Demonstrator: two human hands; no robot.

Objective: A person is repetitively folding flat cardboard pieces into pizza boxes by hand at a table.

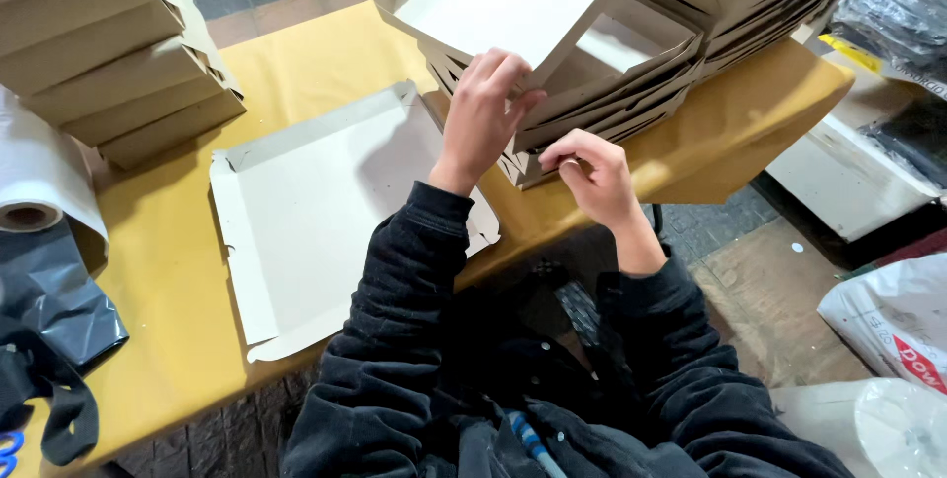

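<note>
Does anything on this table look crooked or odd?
The stack of folded boxes under the left hand leans and fans out unevenly. The flat cardboard sheet hangs past the table edge.

The folded boxes (631, 54) at upper centre were matt cardboard, white inside and brown outside. The flat sheet (316, 212) at centre left showed the same dull white card. The table (168, 271) wore a smooth yellow covering with a faint sheen. At far left lay a white paper roll (39, 177) and glossy black plastic bags (49, 310). The sleeves (395, 320) were dark, soft cloth.
</note>
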